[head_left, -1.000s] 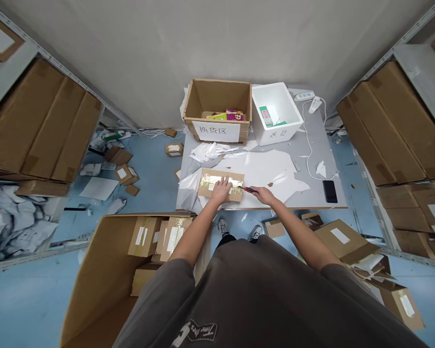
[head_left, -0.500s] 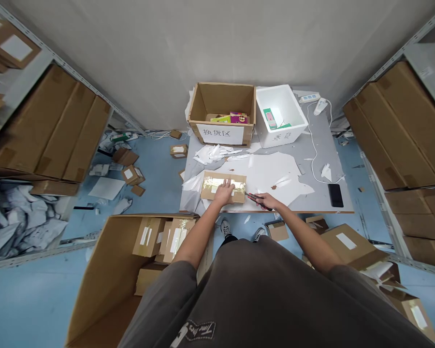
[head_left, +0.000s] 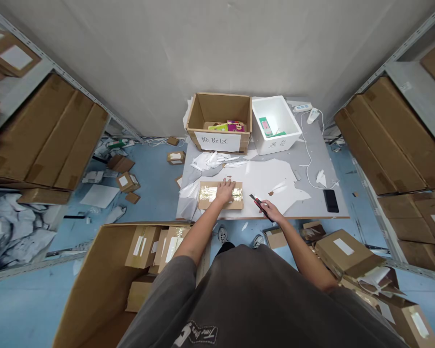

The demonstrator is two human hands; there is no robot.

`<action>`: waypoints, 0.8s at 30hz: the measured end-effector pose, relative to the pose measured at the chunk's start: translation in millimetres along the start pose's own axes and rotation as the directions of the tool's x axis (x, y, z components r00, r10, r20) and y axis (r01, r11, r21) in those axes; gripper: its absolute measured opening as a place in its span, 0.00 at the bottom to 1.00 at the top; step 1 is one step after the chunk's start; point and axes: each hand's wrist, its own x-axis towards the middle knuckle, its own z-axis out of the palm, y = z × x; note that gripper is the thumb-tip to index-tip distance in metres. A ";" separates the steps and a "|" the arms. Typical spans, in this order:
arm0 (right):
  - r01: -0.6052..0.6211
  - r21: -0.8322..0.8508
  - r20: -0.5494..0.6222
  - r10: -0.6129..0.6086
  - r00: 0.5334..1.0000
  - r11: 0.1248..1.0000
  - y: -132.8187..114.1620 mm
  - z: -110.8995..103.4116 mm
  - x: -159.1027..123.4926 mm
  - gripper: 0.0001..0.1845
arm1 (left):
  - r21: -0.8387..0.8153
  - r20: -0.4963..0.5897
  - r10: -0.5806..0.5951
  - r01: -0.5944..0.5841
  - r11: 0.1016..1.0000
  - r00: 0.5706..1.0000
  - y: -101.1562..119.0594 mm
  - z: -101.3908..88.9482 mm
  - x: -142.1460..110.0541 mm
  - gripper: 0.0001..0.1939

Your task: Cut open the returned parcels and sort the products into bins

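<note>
A small cardboard box (head_left: 205, 205) sealed with shiny tape lies near the table's front edge. My left hand (head_left: 225, 191) rests on its top with the fingers spread toward its far edge. To the right of the box, my right hand (head_left: 271, 211) is closed around a red and black utility knife (head_left: 256, 199). The knife points up and left, its tip apart from the box. White paper (head_left: 292, 181) with torn edges covers the tabletop beside them.
At the back of the table (head_left: 313, 157) stand a labelled carton (head_left: 244, 143) and a white foam box (head_left: 271, 146), both holding small packs. A phone (head_left: 330, 200) lies at right. A large open carton (head_left: 97, 270) with boxes is at lower left; several boxes (head_left: 348, 249) sit at lower right.
My right hand has drawn the knife away from the box's right side, and the blade now points further up. My left hand stays on the box, fingers nearer its far edge.
</note>
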 end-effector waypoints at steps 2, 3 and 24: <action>0.025 -0.081 -0.031 -0.028 0.999 0.996 -1.1 8.0 2.3 0.25 | -0.002 0.047 0.007 -0.007 1.000 0.999 1.8 0.8 7.2 0.51; 0.048 -0.137 -0.046 -0.055 0.997 0.989 -2.8 10.3 3.5 0.24 | -0.003 0.048 0.013 -0.013 1.000 0.999 1.9 1.8 9.1 0.51; 0.359 -0.653 0.099 -0.394 0.914 0.667 -32.7 -7.9 33.2 0.17 | -0.039 -0.298 0.194 -0.215 0.976 0.935 -40.0 80.7 0.7 0.28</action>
